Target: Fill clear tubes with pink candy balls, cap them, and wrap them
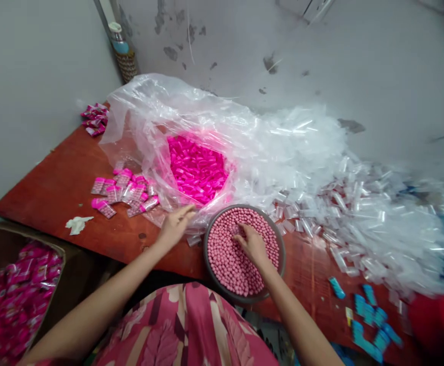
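My right hand point(253, 245) is down in a grey bowl point(205, 252) of small pink balls point(225, 256). Its fingers are curled together at the balls, and whatever they grip is too small and hidden to make out. To the left, my left hand point(175, 224) reaches over the table at the near edge of a clear plastic bag point(149, 132), fingers stretched out and holding nothing I can see. Inside that bag's opening lies a heap of bright pink caps point(197, 168). Small pink-capped containers filled with balls point(125, 192) lie in a pile left of the bag.
Clear empty containers point(340, 203) spread across the right of the red-brown table point(69, 173). Blue pieces point(370, 310) lie at the front right, near a red object point(435, 320). A box of pink packets point(24, 284) stands lower left. A bottle point(119, 38) is by the wall.
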A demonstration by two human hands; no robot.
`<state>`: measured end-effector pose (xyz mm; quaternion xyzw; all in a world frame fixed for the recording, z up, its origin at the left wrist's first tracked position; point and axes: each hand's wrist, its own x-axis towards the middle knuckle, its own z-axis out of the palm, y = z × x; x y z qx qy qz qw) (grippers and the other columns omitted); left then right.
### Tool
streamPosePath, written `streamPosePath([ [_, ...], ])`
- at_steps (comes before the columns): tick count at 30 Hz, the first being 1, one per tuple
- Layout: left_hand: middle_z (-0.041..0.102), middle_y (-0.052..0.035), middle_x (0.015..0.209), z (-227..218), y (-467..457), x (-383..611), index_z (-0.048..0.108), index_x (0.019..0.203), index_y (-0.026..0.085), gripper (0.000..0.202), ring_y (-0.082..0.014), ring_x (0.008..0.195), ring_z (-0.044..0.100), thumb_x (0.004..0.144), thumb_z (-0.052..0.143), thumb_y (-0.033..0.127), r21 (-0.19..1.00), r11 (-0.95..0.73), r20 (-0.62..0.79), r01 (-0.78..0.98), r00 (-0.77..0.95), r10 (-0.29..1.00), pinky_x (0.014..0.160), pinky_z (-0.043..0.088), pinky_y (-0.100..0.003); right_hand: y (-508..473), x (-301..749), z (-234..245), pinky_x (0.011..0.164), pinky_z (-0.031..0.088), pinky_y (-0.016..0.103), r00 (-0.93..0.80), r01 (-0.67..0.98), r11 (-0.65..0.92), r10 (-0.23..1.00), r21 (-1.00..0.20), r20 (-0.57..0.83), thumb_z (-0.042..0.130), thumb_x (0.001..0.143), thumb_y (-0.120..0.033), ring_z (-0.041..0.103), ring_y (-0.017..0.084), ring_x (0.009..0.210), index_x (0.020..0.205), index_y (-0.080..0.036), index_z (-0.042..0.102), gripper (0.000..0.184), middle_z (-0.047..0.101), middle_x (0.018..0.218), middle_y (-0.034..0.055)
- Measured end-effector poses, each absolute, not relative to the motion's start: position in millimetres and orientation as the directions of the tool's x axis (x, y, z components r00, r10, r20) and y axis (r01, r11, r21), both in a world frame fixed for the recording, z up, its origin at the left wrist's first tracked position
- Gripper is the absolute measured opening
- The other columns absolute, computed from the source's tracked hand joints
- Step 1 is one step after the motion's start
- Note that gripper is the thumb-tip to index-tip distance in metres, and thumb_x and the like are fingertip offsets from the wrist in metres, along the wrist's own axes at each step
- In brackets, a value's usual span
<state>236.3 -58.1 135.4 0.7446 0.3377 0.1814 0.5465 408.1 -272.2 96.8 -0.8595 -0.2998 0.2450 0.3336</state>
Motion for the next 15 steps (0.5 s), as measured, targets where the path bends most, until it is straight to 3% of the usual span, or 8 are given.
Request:
streamPosePath([
  [5, 0.063, -0.0074, 0.107, 131.6, -117.3, 267.1, 0.058, 0.11, 0.018, 0.032, -0.0193, 0.097, 0.058, 0.08, 0.049, 0.027, 0.934, -0.303, -0.024, 0.188, 0.881, 0.473, 0.088, 0.043, -0.034, -271.7, 409.9, 88.9, 0.077, 0.043, 0.037, 0.675, 0.207, -0.478, 0.702, -0.853, -0.23, 0.057, 0.071, -0.032, 0.056, 0.02, 0.08, 0.085, -0.018, 0.059, 0.02, 0.061, 0.082, 0.0043],
  [9, 0.058, -0.0106, 0.115, 134.9, -136.2, 284.7, 0.054, 0.115, 0.015, 0.038, -0.0207, 0.104, 0.054, 0.078, 0.052, 0.025, 0.928, -0.338, -0.007, 0.155, 0.916, 0.402, 0.091, 0.04, -0.034, -278.3, 399.9, 100.7, 0.069, 0.048, 0.031, 0.635, 0.094, -0.347, 0.743, -0.933, -0.212, 0.053, 0.076, -0.035, 0.057, 0.017, 0.074, 0.094, -0.019, 0.054, 0.024, 0.061, 0.082, 0.002],
  [12, 0.064, -0.0069, 0.106, 141.0, -138.4, 290.3, 0.06, 0.107, 0.017, 0.029, -0.0179, 0.098, 0.058, 0.081, 0.048, 0.024, 0.958, -0.267, -0.007, 0.106, 0.938, 0.348, 0.088, 0.042, -0.03, -279.0, 389.1, 114.4, 0.069, 0.049, 0.03, 0.635, 0.037, -0.274, 0.749, -0.961, -0.189, 0.055, 0.075, -0.033, 0.058, 0.016, 0.076, 0.102, -0.021, 0.051, 0.029, 0.06, 0.084, 0.0015],
  [15, 0.066, -0.0048, 0.101, 145.5, -132.2, 289.1, 0.063, 0.101, 0.018, 0.026, -0.017, 0.094, 0.059, 0.081, 0.048, 0.024, 0.975, -0.203, -0.017, 0.086, 0.948, 0.318, 0.085, 0.042, -0.028, -276.4, 386.4, 130.7, 0.069, 0.049, 0.029, 0.626, 0.093, -0.236, 0.769, -0.967, -0.128, 0.058, 0.075, -0.029, 0.058, 0.015, 0.078, 0.112, -0.024, 0.048, 0.038, 0.06, 0.091, 0.0021],
])
